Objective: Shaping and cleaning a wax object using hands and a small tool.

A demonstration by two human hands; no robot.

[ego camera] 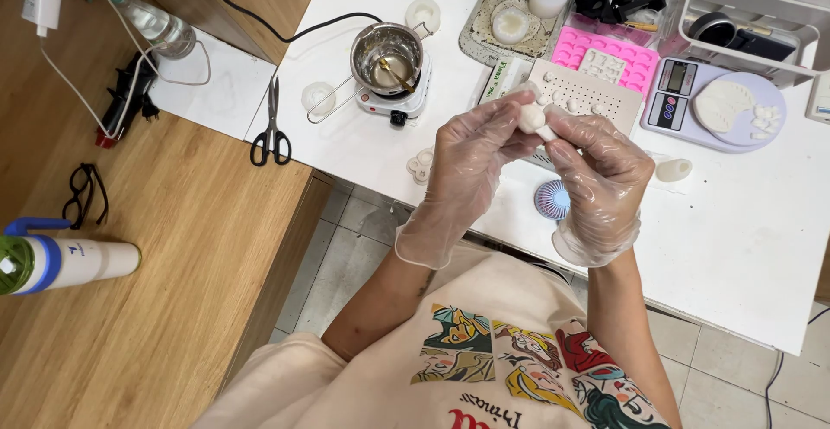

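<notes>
White table (743, 256), perhaps wax piece (532, 118)

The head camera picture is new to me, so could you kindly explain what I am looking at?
It is taken from a camera on a person's head, looking down at their own gloved hands over a white table. The left hand and right hand together hold a small white moulded piece in their fingers. Behind them lie a white perforated board, a pink mould, a scale, a metal pot on a small hotplate, and scissors.
</notes>
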